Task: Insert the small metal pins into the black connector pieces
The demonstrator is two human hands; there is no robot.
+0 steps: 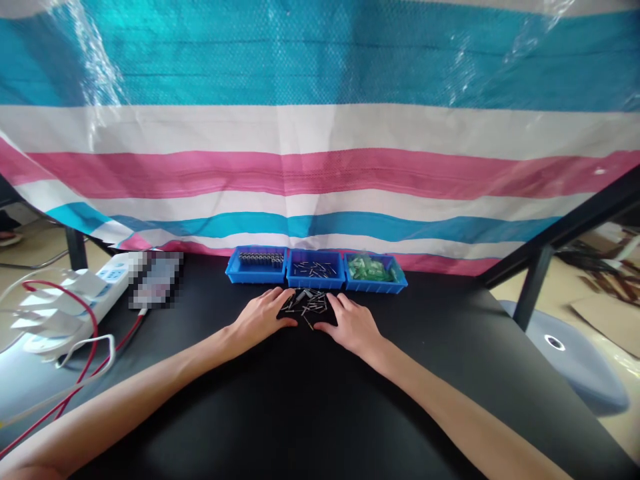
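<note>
A loose pile of thin metal pins or screws (314, 302) lies on the black table, too small to name surely. My left hand (263, 315) rests at the pile's left side, thumb and fingers apart. On the opposite side, my right hand (353, 321) is spread with its fingertips at the pile's edge. Just beyond stand three blue bins in a row. The left bin (255, 274) has metal cylinders lined up along its back. Scattered thin pieces lie in the middle bin (316, 281). Small green-and-clear packets (370, 269) fill much of the right bin (377, 287).
A white power strip (113, 270) with plugs and red and white cables occupies the table's left side, beside a blurred-out device (156, 280). Behind the bins hangs a striped plastic sheet (300, 173). A grey stool (570, 353) stands beyond the table's right edge.
</note>
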